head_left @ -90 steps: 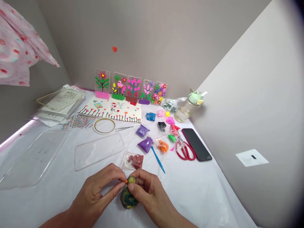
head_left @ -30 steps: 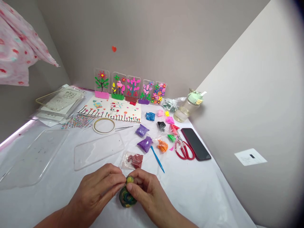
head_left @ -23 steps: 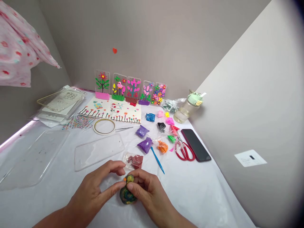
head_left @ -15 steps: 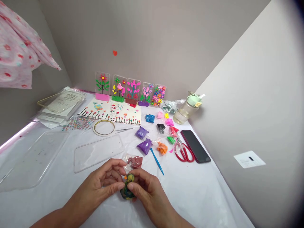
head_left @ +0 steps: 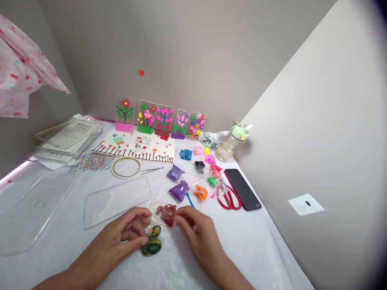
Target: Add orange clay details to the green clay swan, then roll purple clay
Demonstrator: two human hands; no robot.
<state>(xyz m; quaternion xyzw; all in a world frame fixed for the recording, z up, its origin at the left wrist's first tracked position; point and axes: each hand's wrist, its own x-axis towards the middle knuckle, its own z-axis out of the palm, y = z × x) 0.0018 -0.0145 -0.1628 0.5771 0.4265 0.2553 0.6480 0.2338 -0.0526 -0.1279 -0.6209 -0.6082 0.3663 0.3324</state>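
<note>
A small swirled clay figure in green, blue and yellow, with a tiny orange dot on its upper part, sits on the white cloth. My left hand lies just left of it, thumb against its side, holding nothing. My right hand has come off the figure, and its fingertips are at the edge of a clear packet of dark red clay. That hand holds nothing either.
A clear phone case lies left of my hands, with a larger clear sheet beyond it. Several clay packets, a blue tool, red-handled scissors and a black phone lie ahead. Decorated phone cases stand at the back.
My right hand has let go of the clay figure and moved toward the red clay packet. The figure now sits on the cloth, slightly left. The view has shifted a little left.
</note>
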